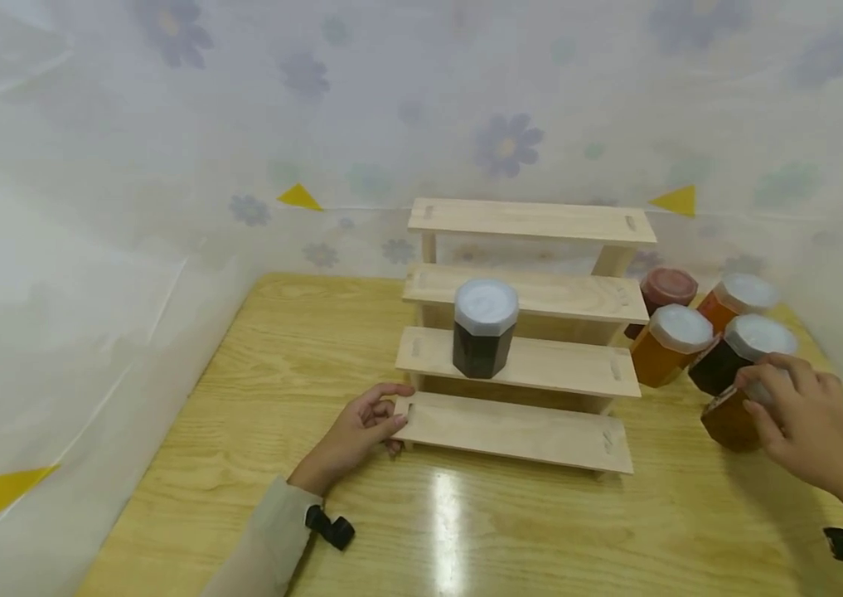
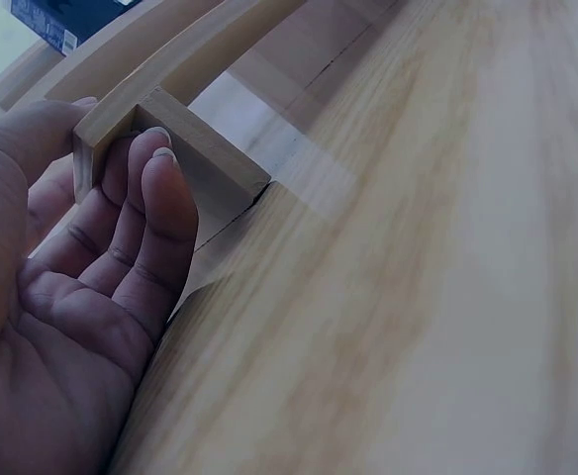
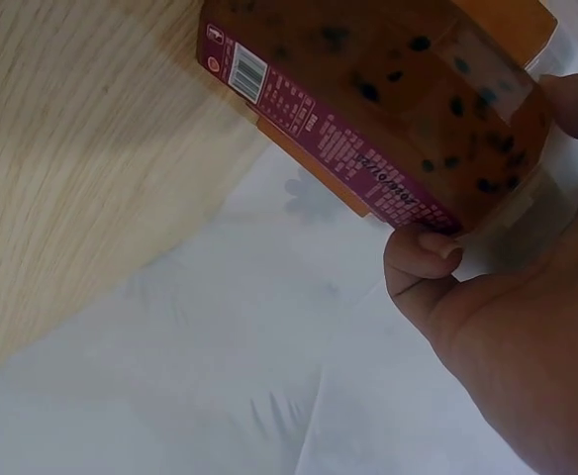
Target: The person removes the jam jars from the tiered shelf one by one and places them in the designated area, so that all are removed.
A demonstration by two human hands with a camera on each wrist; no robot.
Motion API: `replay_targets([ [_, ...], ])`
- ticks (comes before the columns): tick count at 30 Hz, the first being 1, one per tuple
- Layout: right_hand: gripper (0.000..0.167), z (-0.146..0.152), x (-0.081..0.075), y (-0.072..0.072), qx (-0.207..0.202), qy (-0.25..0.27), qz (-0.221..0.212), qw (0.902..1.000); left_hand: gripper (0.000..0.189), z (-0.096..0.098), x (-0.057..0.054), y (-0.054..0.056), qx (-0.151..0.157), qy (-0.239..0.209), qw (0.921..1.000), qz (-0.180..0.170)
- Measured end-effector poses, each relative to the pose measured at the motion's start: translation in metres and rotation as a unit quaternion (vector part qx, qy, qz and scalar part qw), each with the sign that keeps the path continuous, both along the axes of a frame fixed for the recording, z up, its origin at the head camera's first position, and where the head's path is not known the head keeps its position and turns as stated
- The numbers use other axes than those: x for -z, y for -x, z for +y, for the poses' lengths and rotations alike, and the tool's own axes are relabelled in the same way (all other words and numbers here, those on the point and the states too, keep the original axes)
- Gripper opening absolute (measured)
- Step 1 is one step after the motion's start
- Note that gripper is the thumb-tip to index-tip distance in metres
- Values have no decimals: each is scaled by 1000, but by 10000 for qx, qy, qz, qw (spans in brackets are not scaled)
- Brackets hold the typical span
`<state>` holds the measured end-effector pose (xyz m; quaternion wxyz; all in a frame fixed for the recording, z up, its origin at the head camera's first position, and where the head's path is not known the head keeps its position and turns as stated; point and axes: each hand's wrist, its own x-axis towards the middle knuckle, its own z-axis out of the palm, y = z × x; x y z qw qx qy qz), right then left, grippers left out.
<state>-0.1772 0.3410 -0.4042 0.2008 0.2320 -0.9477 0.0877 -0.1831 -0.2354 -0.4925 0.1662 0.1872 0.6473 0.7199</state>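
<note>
At the right my right hand [image 1: 812,419] grips a jar [image 1: 729,421] by its whitish lid, the jar tilted. In the right wrist view this jar [image 3: 378,94] has orange-brown contents with dark seeds and a purple label with a barcode. My left hand [image 1: 356,427] holds the left end of the lowest step of a four-tier wooden rack [image 1: 511,427]. The left wrist view has its fingers [image 2: 170,198] curled under that board end [image 2: 96,129]. On the second step from the bottom stands a dark jar [image 1: 482,348] with a white lid.
Several jars cluster right of the rack: one with a reddish lid [image 1: 669,286], an orange one [image 1: 660,356], a dark one [image 1: 715,365] and another orange one [image 1: 719,308] behind. A flower-printed sheet [image 1: 406,124] hangs behind the wooden table [image 1: 242,414], with yellow triangles on it.
</note>
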Motion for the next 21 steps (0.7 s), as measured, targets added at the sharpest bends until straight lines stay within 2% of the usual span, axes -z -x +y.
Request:
replay_targets([
  [9, 9, 0, 0, 1, -34, -44, -163, 9999, 42, -2, 1, 0, -54, 150, 9999, 43],
  [18, 12, 0, -4, 2, -161, -201, -177, 9995, 43, -1, 0, 0, -45, 86, 10000, 6],
  [21, 18, -1, -8, 0, -228, -218, -186, 9993, 43, -1, 0, 0, -61, 105, 9999, 13],
])
